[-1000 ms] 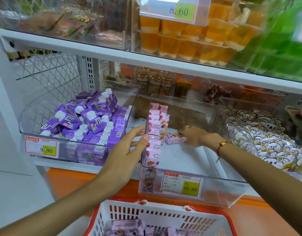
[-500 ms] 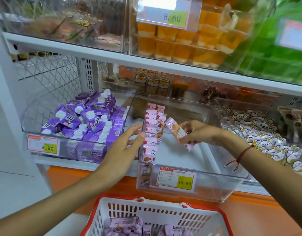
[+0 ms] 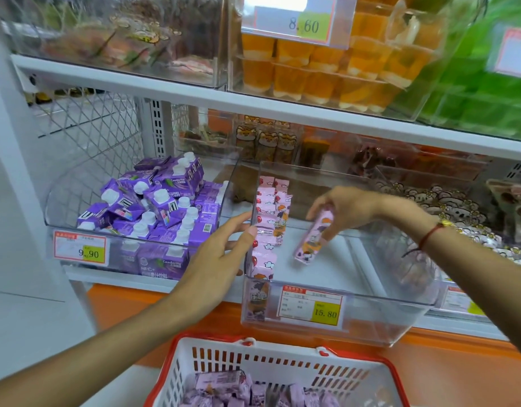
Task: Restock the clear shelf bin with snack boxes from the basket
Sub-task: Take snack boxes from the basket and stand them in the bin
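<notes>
Her right hand (image 3: 345,208) pinches a pink snack box (image 3: 313,237) over the clear bin (image 3: 326,324); the left hand (image 3: 221,254), fingers straight, steadies the bin's left wall. Dropped crooked, it could topple the row (image 3: 268,227).

right hand (image 3: 348,207) holds snack box (image 3: 313,237) inside clear bin (image 3: 370,312)

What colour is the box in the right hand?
Pink box with orange cartoon print, in the head view.

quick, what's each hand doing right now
Left hand: open, fingers resting against the clear bin's left wall.
Right hand: holding a pink snack box over the bin floor.
</notes>
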Demonstrator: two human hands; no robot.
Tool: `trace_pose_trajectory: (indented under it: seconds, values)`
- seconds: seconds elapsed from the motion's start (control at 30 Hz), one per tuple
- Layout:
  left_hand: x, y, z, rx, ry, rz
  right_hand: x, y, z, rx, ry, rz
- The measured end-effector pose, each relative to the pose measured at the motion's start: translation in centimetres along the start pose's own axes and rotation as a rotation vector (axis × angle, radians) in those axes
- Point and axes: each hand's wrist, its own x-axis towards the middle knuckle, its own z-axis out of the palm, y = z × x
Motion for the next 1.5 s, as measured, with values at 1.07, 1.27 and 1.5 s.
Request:
trace_pose_trajectory:
  seconds: [1.07, 1.27, 1.5]
  values:
    - [0.0, 0.0, 0.2, 0.003, 0.008, 0.004, 4.2, -3.5, 5.3, 0.929, 0.186, 0.203]
    - [0.4, -0.2, -0.1, -0.038, 0.023, -0.036, 3.1, -3.4, 5.5, 0.854, 0.181, 0.211]
    - [-0.5, 1.1, -0.4, 0.015, 0.129, -0.027, 0.3, -4.3, 5.0, 0.708, 0.244, 0.222]
